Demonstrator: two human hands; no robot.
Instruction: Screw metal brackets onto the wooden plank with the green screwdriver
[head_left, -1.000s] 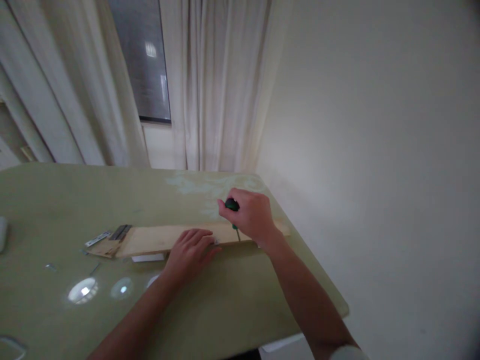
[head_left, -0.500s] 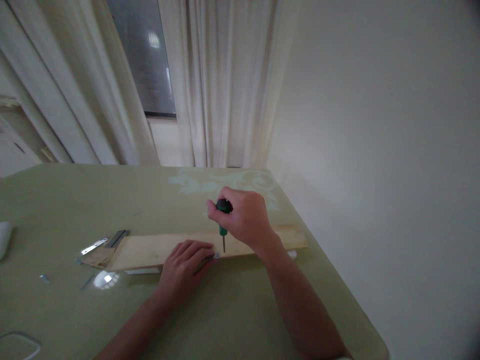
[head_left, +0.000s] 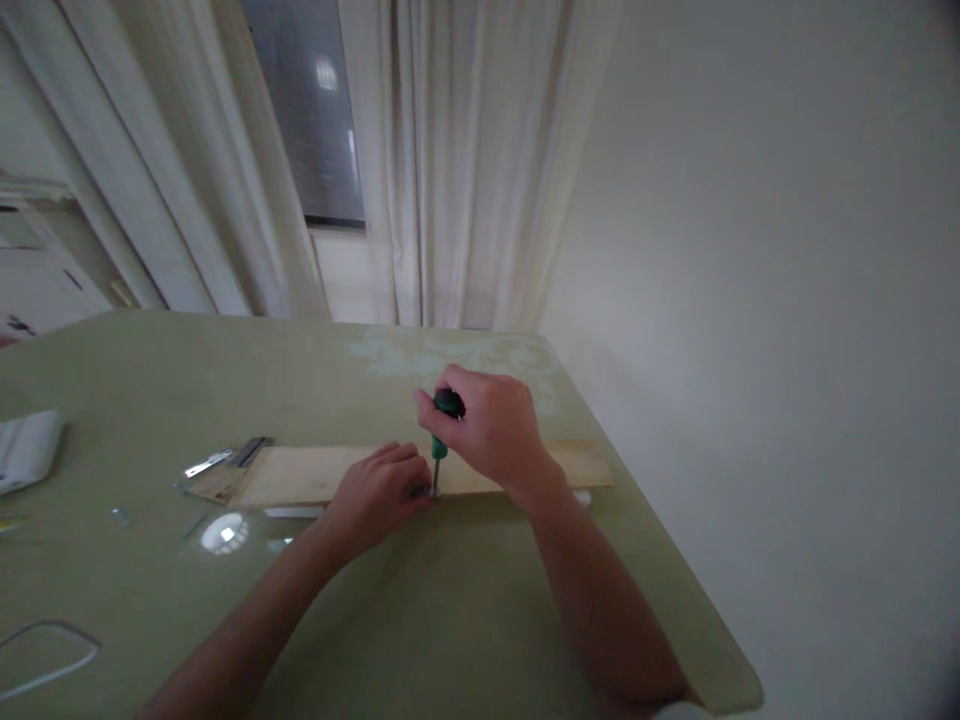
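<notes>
A long pale wooden board [head_left: 296,475] lies across the green tabletop. My right hand [head_left: 495,425] is closed round the green and black handle of a screwdriver [head_left: 439,448], which points down at the board's near edge. At its tip sits a small metal plate [head_left: 435,493], mostly covered by my fingers. My left hand [head_left: 381,495] has its fingers curled and pinches this plate against the near edge, close beside the screwdriver shaft. The plate's full shape is hidden.
At the board's left end lie a shiny metal strip [head_left: 208,463] and a dark metal piece [head_left: 249,452]. A small metal part [head_left: 121,515], a white object [head_left: 30,450] and a white loop [head_left: 56,650] are further left. A wall [head_left: 787,350] borders the table's right side.
The screwdriver tip has moved slightly left and down onto the small metal plate. My left hand has shifted nearer the shaft, its fingers more bunched. The view has turned a little left.
</notes>
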